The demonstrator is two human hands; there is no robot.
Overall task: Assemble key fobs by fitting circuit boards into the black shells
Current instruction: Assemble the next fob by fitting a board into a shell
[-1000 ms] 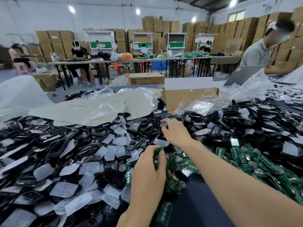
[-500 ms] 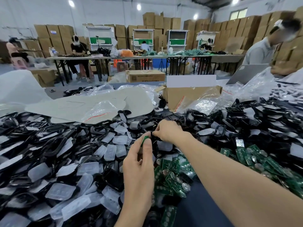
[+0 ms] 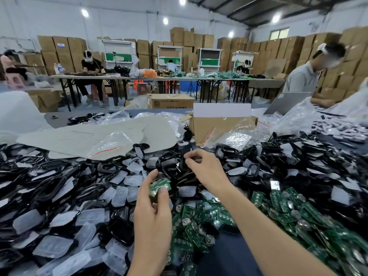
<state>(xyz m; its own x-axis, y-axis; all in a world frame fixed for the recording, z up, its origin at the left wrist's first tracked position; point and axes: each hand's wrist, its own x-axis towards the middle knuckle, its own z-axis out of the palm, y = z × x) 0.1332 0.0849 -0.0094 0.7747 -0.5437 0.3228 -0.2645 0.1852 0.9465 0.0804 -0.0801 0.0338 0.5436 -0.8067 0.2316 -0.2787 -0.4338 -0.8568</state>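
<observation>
circuit board [image 3: 160, 187] in left hand [image 3: 152, 216], shell [image 3: 184, 152] in right hand [image 3: 207, 172].

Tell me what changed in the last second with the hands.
The left hand lifted a green circuit board off the board pile, toward the right hand. The right hand stayed over the shell pile, now pinching a black shell. Piles unchanged.
</observation>
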